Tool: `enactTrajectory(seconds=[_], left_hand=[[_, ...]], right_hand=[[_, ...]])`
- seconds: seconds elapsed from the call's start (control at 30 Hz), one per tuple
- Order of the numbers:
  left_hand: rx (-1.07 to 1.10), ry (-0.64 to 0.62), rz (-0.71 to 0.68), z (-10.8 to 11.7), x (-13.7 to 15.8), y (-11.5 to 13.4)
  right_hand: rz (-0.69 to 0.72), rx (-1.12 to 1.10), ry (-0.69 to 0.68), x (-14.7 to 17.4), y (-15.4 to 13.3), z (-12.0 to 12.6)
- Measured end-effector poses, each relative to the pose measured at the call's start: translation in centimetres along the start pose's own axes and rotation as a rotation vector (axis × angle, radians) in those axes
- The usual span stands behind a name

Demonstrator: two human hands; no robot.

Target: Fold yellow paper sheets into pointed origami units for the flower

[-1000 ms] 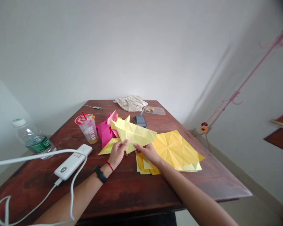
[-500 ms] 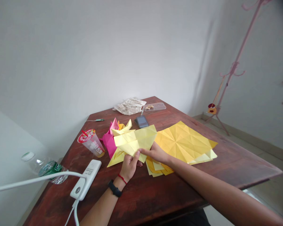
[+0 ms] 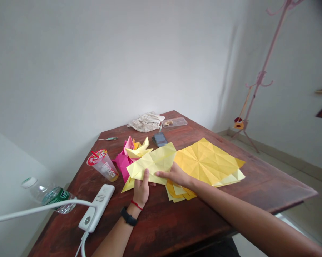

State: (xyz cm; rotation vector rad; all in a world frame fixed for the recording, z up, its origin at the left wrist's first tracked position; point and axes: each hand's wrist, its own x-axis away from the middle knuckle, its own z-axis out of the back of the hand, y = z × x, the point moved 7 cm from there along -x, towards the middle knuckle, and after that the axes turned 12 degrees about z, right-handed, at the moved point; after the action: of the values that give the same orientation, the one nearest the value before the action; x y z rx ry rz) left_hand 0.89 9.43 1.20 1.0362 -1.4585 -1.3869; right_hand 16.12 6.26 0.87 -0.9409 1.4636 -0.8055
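Nearest, a white block [image 3: 98, 207] with a white cord [image 3: 85, 235] lies on the dark red-brown table [image 3: 217, 210], left of the left arm, which wears a black band [image 3: 128, 217] and a red string [image 3: 136, 204]; the left hand [image 3: 141, 192] grips the lower edge of a creased pale yellow paper [image 3: 151, 163], thumb on top, and the right hand [image 3: 178, 175] pinches the same paper at its right side, so it is held up between them above the table; just right of it lies a pile of creased yellow sheets [image 3: 203, 162], and behind its left end sit folded pink pieces [image 3: 122, 162] and a folded pale yellow piece [image 3: 139, 151]; to the left stand a cup [image 3: 105, 167] with a red straw and, by the table edge, a clear bottle [image 3: 49, 196]; beyond are a phone [image 3: 160, 139], a clear tray [image 3: 179, 122] and a crumpled pale cloth [image 3: 146, 122], with a pink coat stand [image 3: 268, 59] farther right
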Motion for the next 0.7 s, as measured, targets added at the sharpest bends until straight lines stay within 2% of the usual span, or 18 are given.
enactTrajectory(seconds=[0.1, 0.3, 0.6, 0.7], left_hand=[[-0.025, 0.004, -0.035, 0.1, 0.5, 0.0], [0.001, 0.086, -0.202, 0.9, 0.5, 0.2], [0.135, 0.183, -0.144, 1.8, -0.2, -0.4], [0.158, 0.172, -0.133, 1.8, -0.4, -0.7]], right_hand=[[-0.016, -0.022, -0.037, 0.1, -0.2, -0.4], [0.027, -0.087, -0.083, 0.4, -0.7, -1.1], [0.024, -0.083, -0.081, 0.4, 0.1, -1.1], [0.026, -0.087, -0.089, 0.4, 0.1, -1.1]])
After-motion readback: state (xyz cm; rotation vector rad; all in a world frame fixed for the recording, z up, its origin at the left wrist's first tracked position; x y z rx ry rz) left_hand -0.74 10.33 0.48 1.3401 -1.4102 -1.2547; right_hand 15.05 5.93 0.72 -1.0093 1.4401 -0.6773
